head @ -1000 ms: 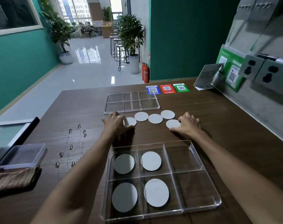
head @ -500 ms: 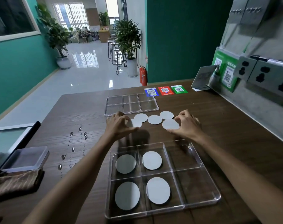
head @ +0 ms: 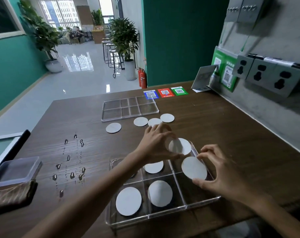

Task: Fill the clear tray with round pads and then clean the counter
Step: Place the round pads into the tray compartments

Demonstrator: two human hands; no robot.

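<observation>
A clear six-compartment tray (head: 164, 215) sits at the counter's near edge with white round pads (head: 128, 201) in its left and middle compartments. My left hand (head: 155, 144) holds one round pad (head: 181, 146) over the tray's far right compartment. My right hand (head: 219, 175) pinches another round pad (head: 193, 167) above the near right compartment. Several loose pads (head: 140, 121) lie on the counter behind the tray, one (head: 113, 127) set apart to the left.
A second clear tray (head: 111, 115) lies farther back. Water drops (head: 72, 175) spot the counter's left part. A brown cloth (head: 12, 196) and a clear lidded box (head: 15, 170) sit at the left edge. QR cards (head: 165, 92) lie at the back; sockets line the right wall.
Both hands lifted a pad each from the row on the counter and brought them back toward me, over the tray's right compartments.
</observation>
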